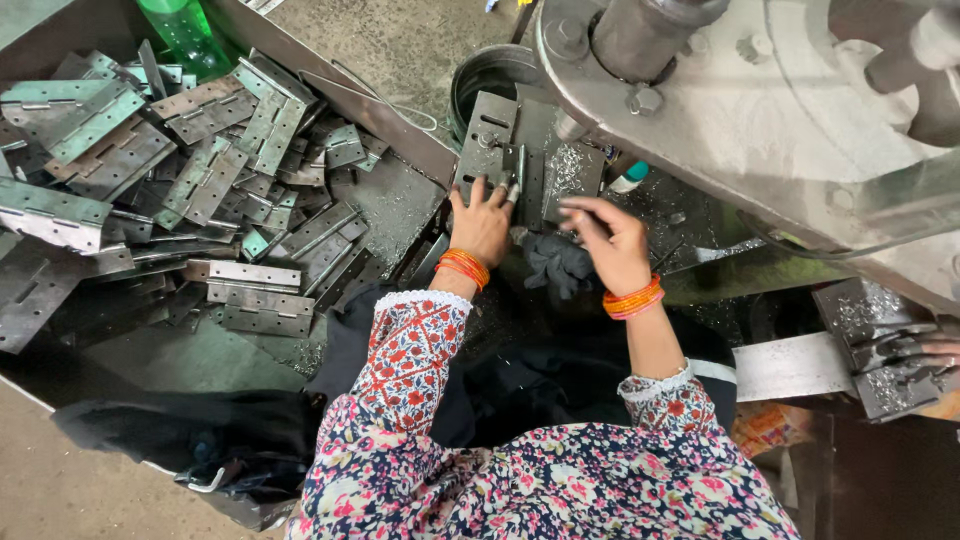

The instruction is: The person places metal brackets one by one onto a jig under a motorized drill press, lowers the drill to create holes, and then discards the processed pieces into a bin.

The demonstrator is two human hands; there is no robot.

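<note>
Left hand [482, 222] laid flat, fingers spread, on metal hinge [487, 148]. Right hand [612, 240] half-curled, nothing gripped, beside dark rag [556, 262].

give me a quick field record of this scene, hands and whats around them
setting: metal workshop, seen from above
left hand: flat on a metal hinge plate on the machine bed
right hand: fingers bent over the bed beside the plate, holding nothing visible
wrists: orange bangles on both
between hands: dark cloth
left side: tray heaped with grey hinges
above: large grey machine
top left: green bottle
</note>
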